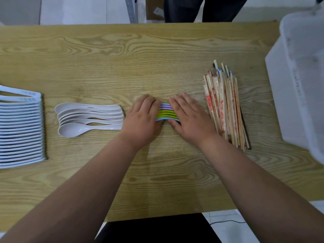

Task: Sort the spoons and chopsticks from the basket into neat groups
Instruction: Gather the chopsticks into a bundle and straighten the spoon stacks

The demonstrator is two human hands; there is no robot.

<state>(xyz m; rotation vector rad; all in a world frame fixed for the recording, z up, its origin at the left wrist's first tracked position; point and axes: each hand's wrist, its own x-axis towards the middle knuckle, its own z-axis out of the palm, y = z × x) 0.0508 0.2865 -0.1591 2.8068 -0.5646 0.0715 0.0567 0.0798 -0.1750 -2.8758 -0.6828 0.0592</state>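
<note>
Table [122, 58]: pale wood with a strong wavy grain, filling most of the view; its far edge runs across at 12 o'clock.
Room: white tiled floor [73, 9] beyond the far edge, and a person in dark trousers [201, 9] stands there at 12 o'clock.
Coloured spoons [166, 113]: a tight row of blue, lilac and green ones on edge at the middle of the table, between the two hands.
Left hand [142, 118]: fingers curled down over the 9 o'clock end of the coloured spoons, holding it; the fingertips are hidden, so how far they wrap is hard to tell.
Right hand [189, 118]: fingers straight and together, laid flat on the 3 o'clock end of the same row, thumb along its near side.
White spoons [91, 118]: nested side by side at 9 o'clock of the left hand, bowls pointing to 9 o'clock.
Chopsticks [226, 109]: one bundle at 3 o'clock of the right hand, lying from 12 to 6 o'clock, some in red-printed wrappers.
Basket [301, 81]: white plastic, at the table's 3 o'clock edge, blurred.
White dishes [21, 128]: a stack on its side at the 9 o'clock edge.
</note>
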